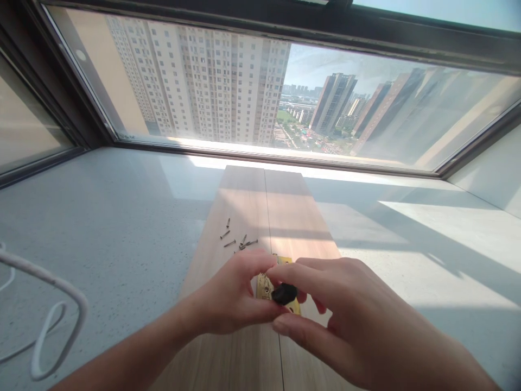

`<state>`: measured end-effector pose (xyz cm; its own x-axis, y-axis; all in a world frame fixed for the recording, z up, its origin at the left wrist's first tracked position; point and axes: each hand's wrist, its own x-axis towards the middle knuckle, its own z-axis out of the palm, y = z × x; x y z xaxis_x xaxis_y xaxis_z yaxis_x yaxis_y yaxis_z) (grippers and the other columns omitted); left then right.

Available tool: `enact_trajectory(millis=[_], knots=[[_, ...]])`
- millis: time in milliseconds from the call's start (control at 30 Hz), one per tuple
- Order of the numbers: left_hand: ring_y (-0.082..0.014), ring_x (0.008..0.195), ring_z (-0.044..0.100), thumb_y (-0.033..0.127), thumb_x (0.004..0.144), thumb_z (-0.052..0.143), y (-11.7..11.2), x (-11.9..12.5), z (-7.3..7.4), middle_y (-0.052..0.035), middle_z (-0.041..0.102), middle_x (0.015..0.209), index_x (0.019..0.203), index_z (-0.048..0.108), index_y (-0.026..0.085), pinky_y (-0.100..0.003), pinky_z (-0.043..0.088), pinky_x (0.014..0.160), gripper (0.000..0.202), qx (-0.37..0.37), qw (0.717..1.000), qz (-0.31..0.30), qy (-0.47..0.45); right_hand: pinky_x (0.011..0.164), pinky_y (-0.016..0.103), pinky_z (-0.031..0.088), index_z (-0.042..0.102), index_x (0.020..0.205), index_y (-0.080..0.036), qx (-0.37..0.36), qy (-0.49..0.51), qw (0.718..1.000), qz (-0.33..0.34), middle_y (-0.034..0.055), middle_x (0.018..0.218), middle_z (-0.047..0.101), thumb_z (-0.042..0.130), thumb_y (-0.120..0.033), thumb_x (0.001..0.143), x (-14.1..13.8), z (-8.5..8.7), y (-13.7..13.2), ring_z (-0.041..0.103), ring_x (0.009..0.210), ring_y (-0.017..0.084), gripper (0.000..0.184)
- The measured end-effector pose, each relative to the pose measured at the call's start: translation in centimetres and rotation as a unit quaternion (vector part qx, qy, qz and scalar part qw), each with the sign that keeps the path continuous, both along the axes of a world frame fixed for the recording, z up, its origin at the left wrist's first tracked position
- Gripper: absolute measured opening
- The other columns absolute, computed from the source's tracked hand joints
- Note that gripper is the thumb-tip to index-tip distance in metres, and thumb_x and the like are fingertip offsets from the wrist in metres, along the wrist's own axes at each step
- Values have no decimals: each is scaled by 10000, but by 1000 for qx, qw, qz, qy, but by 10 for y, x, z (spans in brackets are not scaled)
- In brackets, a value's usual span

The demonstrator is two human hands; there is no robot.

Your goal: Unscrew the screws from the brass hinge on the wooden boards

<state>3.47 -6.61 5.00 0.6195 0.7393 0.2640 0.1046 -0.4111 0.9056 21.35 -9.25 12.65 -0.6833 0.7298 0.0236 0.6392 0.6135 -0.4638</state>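
A brass-coloured hinge (264, 288) with screw holes lies over the seam between two wooden boards. My left hand (228, 293) curves around it from the left, thumb and fingers closed on its edges. Above the hinge a black handle (285, 294), seen almost end-on, looks like a screwdriver's; its tip is hidden. My right hand (342, 309) has its fingers curled around that handle, with the thumb at its near side. Several loose screws (243, 241) lie on the left board, just beyond my left hand.
The light wooden boards (240, 201) lie side by side on a pale speckled windowsill (122, 228). A white cable (73, 298) loops at the left. Behind the sill stands a dark-framed window (280, 160) with tall buildings outside. Sunlight and shadow bands cross the right side.
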Motion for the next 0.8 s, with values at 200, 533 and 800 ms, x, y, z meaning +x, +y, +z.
enact_trajectory(millis=[200, 533, 800], knots=[[-151, 812, 560, 222, 748, 691, 0, 1, 13, -28, 650, 850, 825, 640, 145, -272, 436, 782, 120, 25, 999, -29, 1, 549, 258, 310, 521, 834, -222, 23, -17, 1000, -12, -46, 698, 583, 465, -136, 871, -2, -4, 0, 484, 592, 119, 109], [-168, 826, 570, 270, 721, 746, 2, -2, 0, -31, 673, 861, 814, 672, 155, -297, 428, 795, 166, 18, 1000, 3, 10, 589, 252, 342, 546, 981, -247, 15, -7, 1000, -26, -37, 811, 625, 568, -235, 858, 2, -1, -2, 527, 654, 124, 126], [-173, 940, 577, 183, 807, 630, 4, -6, 15, -39, 668, 937, 889, 652, 158, -303, 403, 896, 89, 56, 995, -74, 23, 594, 240, 324, 475, 794, -218, 15, -6, 1000, 20, -47, 768, 574, 486, -90, 848, -2, -2, 3, 498, 670, 106, 139]])
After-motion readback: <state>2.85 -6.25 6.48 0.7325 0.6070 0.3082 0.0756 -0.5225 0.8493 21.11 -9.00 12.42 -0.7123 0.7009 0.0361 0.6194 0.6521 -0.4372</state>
